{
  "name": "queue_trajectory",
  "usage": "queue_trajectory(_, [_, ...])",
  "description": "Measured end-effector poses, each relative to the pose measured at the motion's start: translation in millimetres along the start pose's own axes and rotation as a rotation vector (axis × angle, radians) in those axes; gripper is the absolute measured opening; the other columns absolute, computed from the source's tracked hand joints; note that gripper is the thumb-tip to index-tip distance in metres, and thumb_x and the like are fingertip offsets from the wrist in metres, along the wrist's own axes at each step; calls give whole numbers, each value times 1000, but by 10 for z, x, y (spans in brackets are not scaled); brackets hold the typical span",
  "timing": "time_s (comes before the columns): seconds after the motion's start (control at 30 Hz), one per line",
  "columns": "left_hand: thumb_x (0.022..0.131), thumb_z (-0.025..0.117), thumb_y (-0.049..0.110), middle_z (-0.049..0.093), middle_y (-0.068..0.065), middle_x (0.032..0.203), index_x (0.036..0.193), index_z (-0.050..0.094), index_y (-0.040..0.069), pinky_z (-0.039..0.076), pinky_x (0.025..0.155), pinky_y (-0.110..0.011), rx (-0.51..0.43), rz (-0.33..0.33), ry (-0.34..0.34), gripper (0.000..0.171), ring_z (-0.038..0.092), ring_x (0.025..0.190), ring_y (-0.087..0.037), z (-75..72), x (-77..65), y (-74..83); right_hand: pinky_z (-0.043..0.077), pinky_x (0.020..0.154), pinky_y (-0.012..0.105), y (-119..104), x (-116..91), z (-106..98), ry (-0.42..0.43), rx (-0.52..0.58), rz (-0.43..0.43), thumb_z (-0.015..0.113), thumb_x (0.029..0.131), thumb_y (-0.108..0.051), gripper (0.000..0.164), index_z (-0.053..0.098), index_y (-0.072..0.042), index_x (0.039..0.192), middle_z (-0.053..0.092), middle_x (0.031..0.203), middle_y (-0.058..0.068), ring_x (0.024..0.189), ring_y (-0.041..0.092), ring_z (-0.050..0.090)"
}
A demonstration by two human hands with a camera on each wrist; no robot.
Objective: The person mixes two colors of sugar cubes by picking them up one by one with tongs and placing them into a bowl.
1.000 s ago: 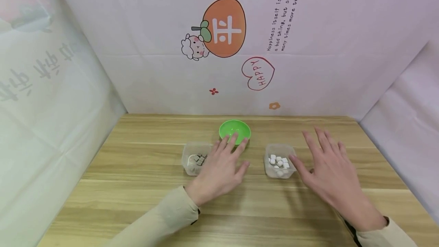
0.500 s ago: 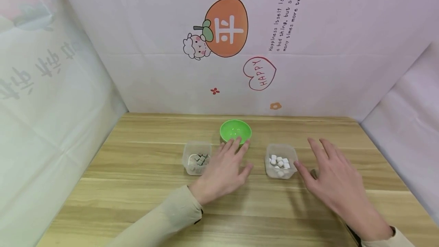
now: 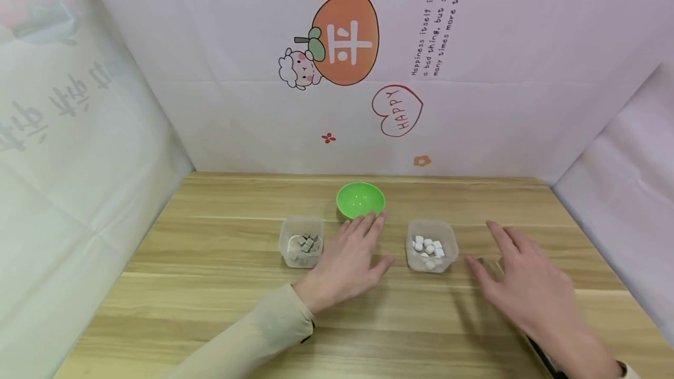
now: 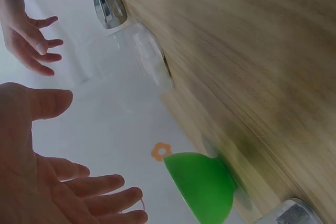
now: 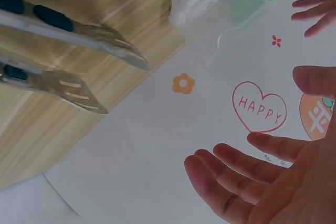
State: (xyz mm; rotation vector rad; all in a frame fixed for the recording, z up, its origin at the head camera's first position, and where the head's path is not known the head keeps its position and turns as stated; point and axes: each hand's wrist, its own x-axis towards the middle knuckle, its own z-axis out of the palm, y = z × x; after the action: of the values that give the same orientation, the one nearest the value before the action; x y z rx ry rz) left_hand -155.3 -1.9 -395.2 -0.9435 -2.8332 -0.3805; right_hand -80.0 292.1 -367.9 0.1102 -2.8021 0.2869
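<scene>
My left hand (image 3: 347,265) hovers over the table with fingers spread, holding nothing, between two clear plastic tubs and just short of the green bowl (image 3: 361,199). Grey cubes (image 3: 308,244) lie in the left tub (image 3: 301,224); white cubes (image 3: 429,246) fill the bottom of the right tub (image 3: 432,228). To the right of that, my right hand (image 3: 537,291) is held above a pair of metal tongs (image 5: 73,30), its fingers apart and not touching them. The head view shows only bits of the tongs, as the hand covers the rest.
A wooden table (image 3: 210,297) carries everything. Behind it rises a white printed backdrop (image 3: 237,121), with a white sheet on the left (image 3: 79,192) and another on the right (image 3: 626,162).
My right hand has drawn back toward me and rightward, away from the white cubes' tub, baring more of the tongs' tip. My left hand has shifted slightly right and back from the bowl.
</scene>
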Motion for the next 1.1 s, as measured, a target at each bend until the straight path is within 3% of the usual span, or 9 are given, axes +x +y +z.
queue_trajectory(0.23, [103, 58, 56, 34, -16, 168, 167, 24, 5, 30, 126, -46, 3, 21, -4, 88, 39, 151, -34, 9, 40, 17, 48, 73, 83, 117, -68, -1, -34, 5, 34, 69, 97, -54, 79, 46, -5, 154, 53, 140, 34, 120, 59, 53])
queue_trajectory(0.4, [102, 63, 54, 30, -13, 170, 167, 23, 5, 29, 126, -45, -102, 21, -22, 91, 36, 153, -31, 21, 70, 29, 46, 81, 83, 221, -134, 6, -83, 16, 57, 66, 98, -56, 80, 48, 0, 152, 52, 141, 36, 121, 62, 51])
queue_trajectory(0.5, [100, 68, 51, 29, -12, 171, 167, 24, 5, 31, 125, -45, -171, 16, -31, 93, 35, 153, -31, 27, 94, 36, 47, 79, 82, 281, -179, 9, -110, 8, 74, 65, 99, -58, 79, 49, 0, 149, 53, 140, 36, 120, 62, 51])
queue_trajectory(0.67, [98, 72, 50, 30, -14, 170, 167, 24, 3, 33, 124, -44, -206, 9, -43, 96, 37, 152, -32, 61, 143, 29, 49, 72, 79, 385, -224, 5, -173, -7, 92, 65, 99, -57, 80, 46, 2, 150, 52, 137, 41, 116, 64, 52])
queue_trajectory(0.9, [97, 73, 50, 24, -10, 173, 169, 16, 11, 38, 121, -42, -288, -41, -100, 100, 39, 150, -29, 131, 193, 40, 51, 71, 77, 529, -240, 0, -273, -24, 121, 63, 100, -58, 84, 44, 7, 149, 52, 136, 43, 116, 65, 52])
queue_trajectory(1.1, [93, 78, 48, 33, -11, 169, 169, 20, 13, 43, 118, -43, -371, -93, -118, 102, 44, 147, -28, 176, 247, 75, 54, 63, 71, 634, -298, 39, -337, -16, 114, 63, 99, -60, 84, 47, 9, 145, 56, 130, 44, 109, 64, 57])
